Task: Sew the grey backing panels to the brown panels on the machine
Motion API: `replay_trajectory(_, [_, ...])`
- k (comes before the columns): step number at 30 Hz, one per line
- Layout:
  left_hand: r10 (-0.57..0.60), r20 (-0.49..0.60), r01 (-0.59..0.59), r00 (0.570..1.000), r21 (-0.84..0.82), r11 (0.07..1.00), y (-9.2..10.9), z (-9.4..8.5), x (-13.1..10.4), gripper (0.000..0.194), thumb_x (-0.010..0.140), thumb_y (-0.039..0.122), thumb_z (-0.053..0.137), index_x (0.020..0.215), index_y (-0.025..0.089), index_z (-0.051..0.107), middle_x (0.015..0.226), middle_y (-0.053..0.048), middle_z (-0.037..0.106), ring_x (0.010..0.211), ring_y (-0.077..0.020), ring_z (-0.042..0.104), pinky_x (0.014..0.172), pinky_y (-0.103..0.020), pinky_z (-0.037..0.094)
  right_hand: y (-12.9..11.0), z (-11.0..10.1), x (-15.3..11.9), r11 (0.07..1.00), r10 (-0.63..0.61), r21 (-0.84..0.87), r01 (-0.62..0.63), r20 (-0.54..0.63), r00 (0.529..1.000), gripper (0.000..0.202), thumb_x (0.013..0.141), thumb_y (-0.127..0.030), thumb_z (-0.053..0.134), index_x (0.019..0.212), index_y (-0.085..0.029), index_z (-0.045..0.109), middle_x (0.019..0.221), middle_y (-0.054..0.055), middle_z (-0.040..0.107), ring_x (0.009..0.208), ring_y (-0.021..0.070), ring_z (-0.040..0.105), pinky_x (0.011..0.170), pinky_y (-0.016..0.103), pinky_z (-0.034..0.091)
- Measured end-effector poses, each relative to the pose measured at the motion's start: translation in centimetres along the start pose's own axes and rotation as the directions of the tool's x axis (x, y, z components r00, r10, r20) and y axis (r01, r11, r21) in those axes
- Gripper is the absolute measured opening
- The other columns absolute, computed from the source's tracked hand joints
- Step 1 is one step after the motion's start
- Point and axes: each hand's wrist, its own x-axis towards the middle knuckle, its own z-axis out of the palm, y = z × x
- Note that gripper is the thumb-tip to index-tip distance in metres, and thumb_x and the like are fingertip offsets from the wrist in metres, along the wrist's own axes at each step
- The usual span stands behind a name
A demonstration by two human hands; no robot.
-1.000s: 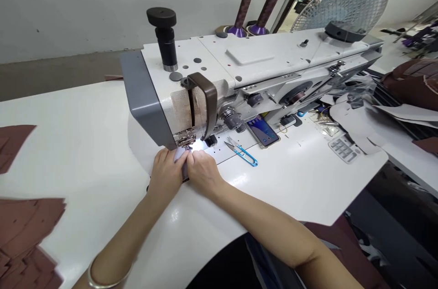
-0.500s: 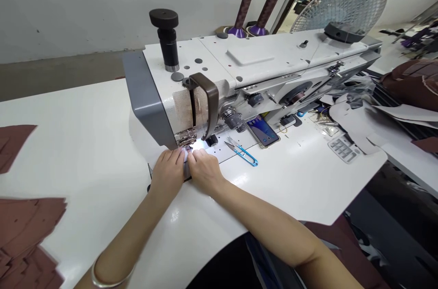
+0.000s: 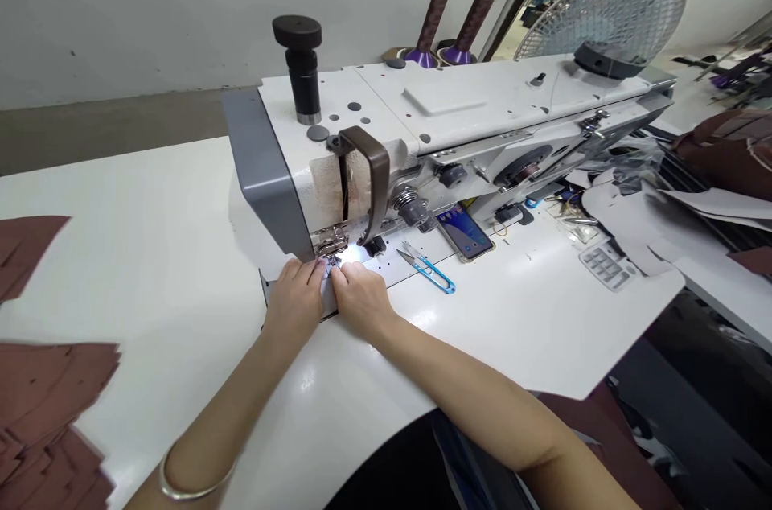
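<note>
My left hand (image 3: pixel 294 294) rests at the front of a white sewing machine (image 3: pixel 386 112), just left of its lit presser foot (image 3: pixel 331 259). Its fingers are curled together, tips down by the foot. Close on the other side is my right hand (image 3: pixel 362 297), fingers bent and pressed together in the same way. Whatever the fingertips pinch is too small and covered to make out. Blue thread snips (image 3: pixel 428 269) lie with their blades apart to the right of my right hand.
A phone (image 3: pixel 464 232) lies under the machine arm. Stacked brown pieces (image 3: pixel 51 389) lie at the left. Two thread cones (image 3: pixel 431 23) and a white fan (image 3: pixel 609 7) stand behind the machine. Loose small parts and white sheets (image 3: pixel 627 212) are at the right.
The view has shifted slightly. A small gap between the fingertips of my two hands, in front of the presser foot, looks a little wider. Both hands stay by the foot.
</note>
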Motion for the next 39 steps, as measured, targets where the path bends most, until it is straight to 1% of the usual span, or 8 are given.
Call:
replay_trajectory(7, [-0.054, 0.028, 0.054, 0.998, 0.009, 0.998, -0.6, -0.1, 0.4, 0.040, 0.081, 0.007, 0.035, 0.111, 0.011, 0.061, 0.092, -0.014, 0.067, 0.097, -0.0279, 0.057, 0.091, -0.047, 0.044, 0.0, 0.3, 0.1, 1.000, -0.003, -0.020, 0.003, -0.022, 1.000, 0.017, 0.089, -0.009, 0.039, 0.083, -0.018, 0.052, 0.077, 0.005, 0.056, 0.075, 0.0174, 0.050, 0.056, 0.026, 0.031])
replay_trajectory(12, [0.088, -0.019, -0.086, 0.996, 0.066, 0.994, -1.2, -0.2, 0.3, 0.038, 0.079, 0.005, 0.036, 0.105, 0.013, 0.062, 0.094, -0.013, 0.067, 0.090, -0.0266, 0.059, 0.085, -0.043, 0.046, -0.1, 0.4, 0.0, 1.000, -0.029, 0.000, 0.029, -0.078, 0.997, 0.011, 0.088, -0.012, 0.042, 0.084, -0.018, 0.051, 0.079, 0.005, 0.057, 0.074, 0.0176, 0.051, 0.057, 0.026, 0.035])
replay_trajectory(17, [0.244, -0.107, -0.232, 0.964, 0.108, 0.967, -2.5, 0.7, 0.5, 0.032, 0.077, 0.007, 0.038, 0.099, 0.014, 0.061, 0.098, -0.014, 0.067, 0.089, -0.0277, 0.060, 0.083, -0.044, 0.046, 0.1, 0.6, 0.2, 0.998, -0.054, 0.021, 0.057, -0.126, 0.991, 0.005, 0.086, -0.017, 0.046, 0.083, -0.018, 0.050, 0.079, 0.003, 0.056, 0.070, 0.0178, 0.051, 0.052, 0.028, 0.037])
replay_trajectory(20, [0.292, -0.156, -0.280, 0.943, 0.094, 0.955, -3.1, 1.2, 0.6, 0.032, 0.078, 0.009, 0.038, 0.103, 0.014, 0.058, 0.098, -0.014, 0.067, 0.093, -0.0277, 0.060, 0.086, -0.043, 0.045, 0.2, 0.3, 0.2, 0.999, -0.048, 0.015, 0.050, -0.130, 0.990, 0.006, 0.087, -0.018, 0.046, 0.084, -0.017, 0.051, 0.078, 0.003, 0.056, 0.069, 0.0177, 0.052, 0.051, 0.028, 0.038])
replay_trajectory(23, [0.309, -0.141, -0.302, 0.941, 0.071, 0.951, -3.6, 1.7, 0.4, 0.035, 0.079, 0.010, 0.037, 0.108, 0.016, 0.053, 0.101, -0.012, 0.066, 0.094, -0.0268, 0.059, 0.088, -0.043, 0.045, 0.1, -0.2, 0.1, 0.998, -0.057, 0.014, 0.059, -0.118, 0.991, 0.009, 0.088, -0.019, 0.045, 0.084, -0.016, 0.052, 0.079, 0.003, 0.057, 0.069, 0.0174, 0.053, 0.050, 0.027, 0.040])
replay_trajectory(30, [0.266, -0.150, -0.262, 0.952, 0.047, 0.964, -4.1, 2.7, 0.3, 0.039, 0.076, 0.015, 0.036, 0.111, 0.012, 0.054, 0.104, -0.016, 0.065, 0.096, -0.0274, 0.058, 0.090, -0.043, 0.044, 0.2, -0.6, 0.0, 0.997, -0.071, 0.019, 0.074, -0.118, 0.991, 0.011, 0.090, -0.019, 0.044, 0.086, -0.015, 0.053, 0.079, 0.004, 0.058, 0.070, 0.0177, 0.055, 0.052, 0.028, 0.044])
replay_trajectory(35, [0.078, -0.104, -0.062, 0.992, 0.147, 0.987, -2.2, -0.2, 0.2, 0.036, 0.078, 0.022, 0.037, 0.101, 0.010, 0.062, 0.096, -0.018, 0.064, 0.092, -0.0311, 0.058, 0.085, -0.046, 0.045, 0.3, -0.9, 0.0, 0.996, -0.056, 0.065, 0.061, -0.079, 0.995, 0.011, 0.089, -0.018, 0.045, 0.085, -0.015, 0.054, 0.079, 0.003, 0.059, 0.069, 0.0173, 0.055, 0.051, 0.028, 0.045])
replay_trajectory(39, [-0.089, -0.065, 0.101, 0.994, 0.217, 0.971, -0.4, -2.5, 0.2, 0.043, 0.080, 0.026, 0.030, 0.095, 0.005, 0.064, 0.091, -0.021, 0.064, 0.089, -0.0342, 0.057, 0.082, -0.047, 0.046, 0.4, -1.4, -0.1, 0.994, -0.068, 0.083, 0.073, -0.060, 0.996, 0.011, 0.088, -0.018, 0.046, 0.085, -0.015, 0.055, 0.081, 0.003, 0.060, 0.069, 0.0169, 0.054, 0.051, 0.027, 0.044])
